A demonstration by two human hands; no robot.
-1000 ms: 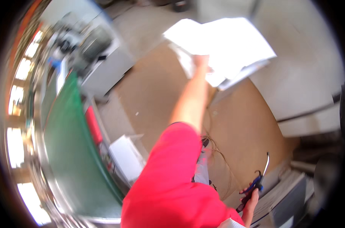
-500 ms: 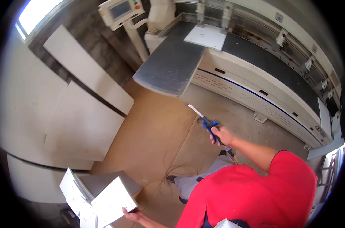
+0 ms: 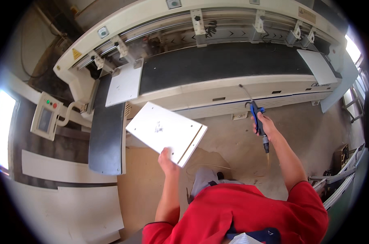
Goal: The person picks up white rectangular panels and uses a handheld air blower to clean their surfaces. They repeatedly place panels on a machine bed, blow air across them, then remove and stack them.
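Observation:
My left hand (image 3: 168, 161) grips the near edge of a white panel (image 3: 162, 130), thumb on top, and holds it tilted in the air before me. The panel has several small holes, a dark printed mark and a brown groove along its right end. In my right hand (image 3: 265, 125) is a blue and black air blow gun (image 3: 256, 114), its thin nozzle pointing away from me and up to the left. A hose runs down from its grip. The panel and the blow gun are well apart.
A long machine (image 3: 233, 61) with a black bed spans the far side. One white board (image 3: 125, 83) lies under its left clamps, another board (image 3: 316, 65) at its right end. A control panel (image 3: 47, 116) stands left. Large pale sheets (image 3: 82, 207) lean at lower left.
My view has turned left to right toward the machine. The white panel has come away from the stack at lower left and is lifted in my left hand. My right hand still holds the blow gun.

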